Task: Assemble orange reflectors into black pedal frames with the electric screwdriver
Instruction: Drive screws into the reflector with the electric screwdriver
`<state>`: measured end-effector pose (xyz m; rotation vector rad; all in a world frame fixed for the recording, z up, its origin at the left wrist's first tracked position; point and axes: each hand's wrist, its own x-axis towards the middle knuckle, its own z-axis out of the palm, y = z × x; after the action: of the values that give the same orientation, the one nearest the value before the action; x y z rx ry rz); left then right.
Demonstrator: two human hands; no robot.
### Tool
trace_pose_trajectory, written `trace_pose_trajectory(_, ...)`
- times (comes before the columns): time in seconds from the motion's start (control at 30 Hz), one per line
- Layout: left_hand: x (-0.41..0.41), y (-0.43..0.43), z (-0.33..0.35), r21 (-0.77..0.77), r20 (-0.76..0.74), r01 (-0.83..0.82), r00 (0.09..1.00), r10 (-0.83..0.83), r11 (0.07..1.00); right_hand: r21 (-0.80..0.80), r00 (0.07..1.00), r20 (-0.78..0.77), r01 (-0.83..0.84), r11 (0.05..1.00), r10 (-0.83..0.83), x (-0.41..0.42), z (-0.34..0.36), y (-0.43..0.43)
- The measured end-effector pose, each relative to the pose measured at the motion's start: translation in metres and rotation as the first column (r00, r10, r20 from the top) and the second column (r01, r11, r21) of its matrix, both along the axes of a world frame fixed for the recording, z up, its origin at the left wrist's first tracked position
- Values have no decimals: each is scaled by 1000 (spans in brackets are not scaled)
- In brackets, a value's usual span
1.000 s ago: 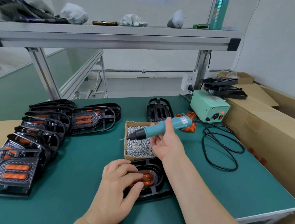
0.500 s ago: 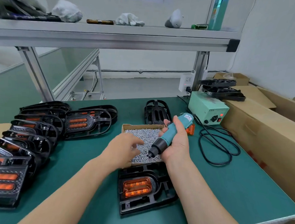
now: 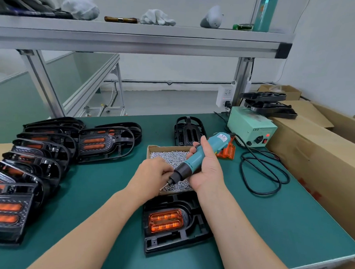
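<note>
Bench (image 3: 270, 219): green mat carrying everything below.
Frame (image 3: 201, 227): lies flat at the near edge, between the forearms and just in front of the box.
Box (image 3: 149, 148): open and full of screws (image 3: 167, 156).
Screwdriver (image 3: 198, 157): held over the box. Its long axis slants from the cable end, far and right, down to the bit, near and left, so it points at the left hand and not yet at the frame.
Right hand (image 3: 207, 172): fingers wrapped round the barrel.
Left hand (image 3: 152, 174): fingertips bunched at the bit, probably loading a screw. The screw itself is too small to see, so I cannot tell what they hold.
Reflector (image 3: 165, 220): seated in the frame, with its long axis left to right and the right end slightly farther away.
Bit (image 3: 168, 182): the screw should sit square on it before release. Then stand the driver upright over a hole and press the frame down with the freed hand. A tilted start could slip onto the reflector.
</note>
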<state>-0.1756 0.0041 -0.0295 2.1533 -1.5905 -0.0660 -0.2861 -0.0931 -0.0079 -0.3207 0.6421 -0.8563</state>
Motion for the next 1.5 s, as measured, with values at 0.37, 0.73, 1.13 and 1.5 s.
trace_pose_trajectory(0.37,-34,58,4,-104,-929,-312,371,21,945,52,990,88,103,993,-107,-2,4,6)
trace_pose_trajectory(0.73,-58,91,-1,-105,-939,-305,344,6,947,22,989,9,148,989,-148,-3,-3,23)
trace_pose_trajectory(1.13,-59,101,-3,-107,-950,-382,313,19,918,-32,983,-63,170,985,-171,-10,1,31)
trace_pose_trajectory(1.5,-75,102,-6,-272,-540,-413,813,217,869,-155,965,-119,214,964,-233,-13,8,42)
